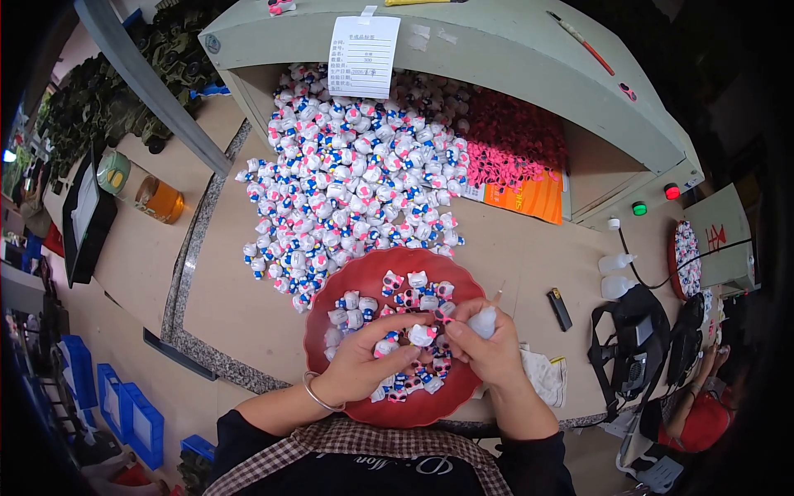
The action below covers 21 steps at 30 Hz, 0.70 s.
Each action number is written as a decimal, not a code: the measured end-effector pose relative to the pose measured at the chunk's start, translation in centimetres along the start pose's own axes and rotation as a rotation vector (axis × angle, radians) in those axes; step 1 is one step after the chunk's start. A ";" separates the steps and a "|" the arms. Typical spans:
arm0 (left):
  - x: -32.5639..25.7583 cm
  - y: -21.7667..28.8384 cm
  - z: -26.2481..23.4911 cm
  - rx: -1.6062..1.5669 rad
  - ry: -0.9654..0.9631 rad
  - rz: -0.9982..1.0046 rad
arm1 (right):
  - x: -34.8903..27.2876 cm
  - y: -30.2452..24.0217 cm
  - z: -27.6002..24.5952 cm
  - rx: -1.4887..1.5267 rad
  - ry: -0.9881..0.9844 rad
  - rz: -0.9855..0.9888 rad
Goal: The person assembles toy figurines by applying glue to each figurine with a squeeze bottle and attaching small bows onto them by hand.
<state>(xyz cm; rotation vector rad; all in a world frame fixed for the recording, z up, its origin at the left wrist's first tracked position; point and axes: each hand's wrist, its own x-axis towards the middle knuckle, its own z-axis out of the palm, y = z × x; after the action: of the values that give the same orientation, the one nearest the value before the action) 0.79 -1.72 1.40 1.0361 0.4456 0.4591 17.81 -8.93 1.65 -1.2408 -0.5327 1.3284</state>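
My left hand (361, 361) is closed over the red scalloped bowl (331, 289), its thumb and fingers round a small white cat figurine (422, 335). In my right hand (496, 357) is a translucent squeeze bottle (482, 321) with a thin needle tip pointing up. The fingertips of that hand also pinch a tiny pink piece (445, 315), close beside the figurine's head. Inside the bowl lie several more figurines (355, 307), some wearing pink and black glasses. My fingers hide part of what is in the bowl.
Behind the bowl a large heap of white and blue figurines (356, 174) spills from under a grey-green shelf (529, 50). Small pink pieces (513, 140) are piled to its right. A black lighter-shaped object (559, 309), a white cloth (543, 376) and a black bag (633, 347) lie right. A co-worker (703, 405) sits far right.
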 end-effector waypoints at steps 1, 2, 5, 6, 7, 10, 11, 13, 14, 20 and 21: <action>0.0 -0.1 -0.1 -0.020 0.045 -0.050 | -0.3 -0.6 -0.4 -0.049 -0.076 -0.029; -0.1 -0.3 -0.2 -0.041 0.090 -0.100 | -0.5 -1.0 -0.2 -0.050 -0.084 -0.027; 0.0 -0.3 -0.3 0.116 0.100 -0.019 | -1.2 -1.5 0.3 -0.186 -0.192 0.019; 0.0 -0.2 -0.2 0.256 0.104 0.057 | -1.1 -1.4 0.7 -0.231 -0.149 0.064; 0.0 -0.3 -0.2 0.255 0.102 0.058 | -1.1 -1.3 1.0 -0.275 -0.106 0.109; -0.1 -0.7 -0.5 0.358 0.104 0.116 | -1.1 -0.9 1.0 -0.298 -0.088 0.119; -0.1 -0.7 -0.5 0.297 0.112 0.083 | -1.1 -0.8 1.0 -0.297 -0.088 0.119; -0.2 -0.8 -0.4 0.237 0.119 0.049 | -1.2 -0.5 1.1 -0.332 -0.058 0.138; -0.2 -0.8 -0.5 0.224 0.120 0.018 | -1.2 -0.2 1.2 -0.331 -0.057 0.138; 0.1 -0.2 -0.5 0.149 0.175 -0.074 | -1.1 1.1 1.5 -0.322 0.029 0.060; 0.1 -0.2 -0.5 0.143 0.185 -0.085 | -1.0 1.1 1.6 -0.276 0.027 0.038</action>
<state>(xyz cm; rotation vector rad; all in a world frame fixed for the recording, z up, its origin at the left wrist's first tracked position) 0.65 -1.38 1.00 1.1123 0.6924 0.4540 15.71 -9.47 1.53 -1.4981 -0.6937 1.2980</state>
